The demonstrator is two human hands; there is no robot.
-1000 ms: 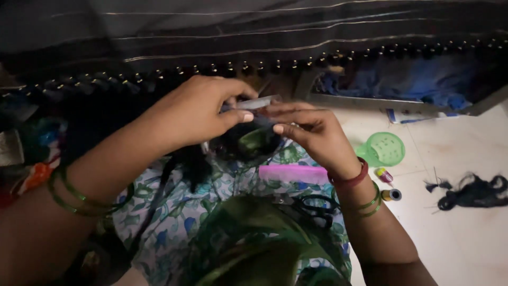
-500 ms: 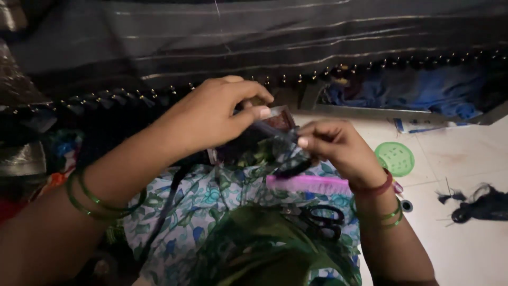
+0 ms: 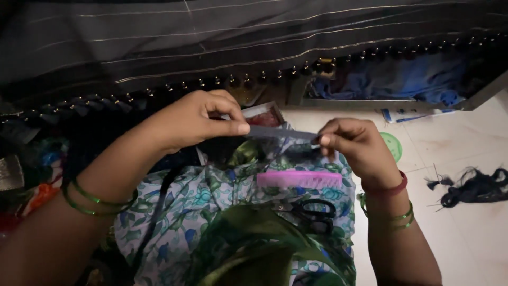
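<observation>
left hand (image 3: 198, 119) pinched on one end of a clear plastic bag (image 3: 278, 132), right hand (image 3: 352, 145) pinched on the other end, stretched taut between, above the lap. just below: pink comb (image 3: 299, 179), then black scissors (image 3: 307, 210) on floral cloth (image 3: 201, 193). farther right on the floor, green round lid (image 3: 392, 145) and black hair tuft (image 3: 476, 186).

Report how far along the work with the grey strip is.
Done: the pink comb and black scissors lie set down on the floral cloth. In hand: the left hand and right hand pinch the grey strip taut between them. Left: cannot tell; a black hair bundle lies untouched on the floor.
</observation>
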